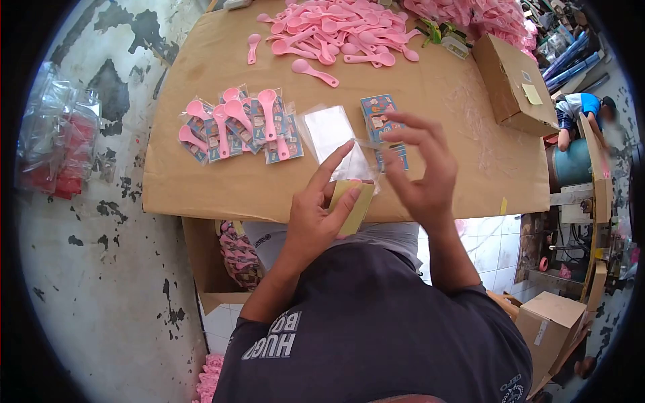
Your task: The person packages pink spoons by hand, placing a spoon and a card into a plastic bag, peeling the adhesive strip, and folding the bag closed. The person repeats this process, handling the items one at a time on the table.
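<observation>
My left hand (320, 213) grips a pale yellow card (353, 207) at the table's front edge, thumb across its face. Bits of pink show at the card's top and bottom edges; the rest behind it is hidden. The left index finger points up, its tip at a thin, clear strip (369, 144). My right hand (424, 168) is raised to the right, thumb and fingers apart, fingertips blurred near the strip's other end. Beneath the hands lies a stack of clear plastic bags (329, 127). Blue printed cards (377, 105) lie partly behind the right fingers.
Bagged pink spoons with blue cards (235, 124) lie at left. A loose spoon pile (336, 30) covers the back, with a single spoon (316, 72) before it. A cardboard box (514, 84) stands back right. Another person (579, 111) sits beyond the table at far right.
</observation>
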A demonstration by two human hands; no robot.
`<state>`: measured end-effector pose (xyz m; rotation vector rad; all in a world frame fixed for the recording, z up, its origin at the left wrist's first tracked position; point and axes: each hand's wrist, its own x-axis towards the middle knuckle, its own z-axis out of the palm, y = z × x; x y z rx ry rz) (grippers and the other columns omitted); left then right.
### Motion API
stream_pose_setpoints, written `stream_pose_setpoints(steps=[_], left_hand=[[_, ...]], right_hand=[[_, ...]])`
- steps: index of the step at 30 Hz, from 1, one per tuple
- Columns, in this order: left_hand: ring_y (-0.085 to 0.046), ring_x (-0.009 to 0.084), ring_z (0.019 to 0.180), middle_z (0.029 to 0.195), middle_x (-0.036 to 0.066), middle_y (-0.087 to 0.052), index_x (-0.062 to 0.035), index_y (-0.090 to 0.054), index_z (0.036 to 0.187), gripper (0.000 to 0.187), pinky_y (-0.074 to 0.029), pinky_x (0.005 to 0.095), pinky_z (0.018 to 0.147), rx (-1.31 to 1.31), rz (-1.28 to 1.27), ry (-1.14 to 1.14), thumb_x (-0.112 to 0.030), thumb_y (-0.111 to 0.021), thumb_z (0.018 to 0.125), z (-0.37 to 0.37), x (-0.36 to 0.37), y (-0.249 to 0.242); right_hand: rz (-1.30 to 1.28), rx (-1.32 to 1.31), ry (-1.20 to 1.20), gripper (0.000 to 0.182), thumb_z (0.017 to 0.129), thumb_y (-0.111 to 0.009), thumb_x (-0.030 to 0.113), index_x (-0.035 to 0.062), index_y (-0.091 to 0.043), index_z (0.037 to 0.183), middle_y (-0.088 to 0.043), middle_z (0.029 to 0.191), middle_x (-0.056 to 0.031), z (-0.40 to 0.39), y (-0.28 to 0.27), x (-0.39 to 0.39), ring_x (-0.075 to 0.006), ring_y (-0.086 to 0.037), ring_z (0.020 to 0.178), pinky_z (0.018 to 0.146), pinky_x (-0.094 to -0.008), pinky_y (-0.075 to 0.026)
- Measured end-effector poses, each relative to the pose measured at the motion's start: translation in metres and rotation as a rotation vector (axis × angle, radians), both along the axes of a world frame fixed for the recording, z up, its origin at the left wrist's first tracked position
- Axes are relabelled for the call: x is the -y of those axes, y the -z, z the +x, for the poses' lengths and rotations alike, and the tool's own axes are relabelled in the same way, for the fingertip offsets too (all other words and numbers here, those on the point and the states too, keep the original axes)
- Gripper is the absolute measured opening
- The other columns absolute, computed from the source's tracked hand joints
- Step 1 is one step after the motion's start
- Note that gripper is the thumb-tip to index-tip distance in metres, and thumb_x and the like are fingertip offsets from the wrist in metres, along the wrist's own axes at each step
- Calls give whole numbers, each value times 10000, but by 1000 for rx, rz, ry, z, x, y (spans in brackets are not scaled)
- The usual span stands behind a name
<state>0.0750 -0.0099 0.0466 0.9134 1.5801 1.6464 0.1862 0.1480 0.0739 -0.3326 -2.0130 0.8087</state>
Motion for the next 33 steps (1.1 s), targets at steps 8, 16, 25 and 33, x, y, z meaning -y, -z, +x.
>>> stream_pose_setpoints(steps=[8, 16, 25, 33], left_hand=[[-544, 2, 673, 697, -6, -618, -101, -418, 1568, 624, -424, 187, 624, -212, -97, 74, -49, -626, 982, -10, 10, -8], [-586, 24, 824, 916, 102, -770, -87, -415, 1559, 606, -460, 207, 750, -163, -26, 119, -66, -622, 990, -8, 12, 5], [-711, 165, 979, 1208, 180, -710, -5, -543, 1353, 359, -608, 244, 671, 364, 59, 60, -100, -617, 1015, -14, 6, 7], [-638, 121, 1084, 1234, 134, -657, 43, -651, 1189, 227, -602, 280, 840, 372, 138, -41, -99, -640, 1013, -9, 0, 3]], right_hand=[[300, 88, 135, 202, 764, -764, 8, 46, -730, 959, -683, 1198, -114, -23, 12, 19, -314, -613, 1084, 908, -424, -497], [95, 45, 109, 175, 784, -727, -35, 14, -676, 944, -708, 1119, -146, -20, 10, 16, -293, -672, 1027, 922, -388, -526], [-714, -618, -190, 133, 939, -499, -69, 7, -569, 1024, -682, 969, -184, 19, 5, -33, -227, -672, 957, 884, -369, -534], [-691, -59, -381, 131, 987, -525, 21, -3, -594, 1096, -601, 865, -28, 22, 31, 3, -70, -576, 725, 614, -180, -437]])
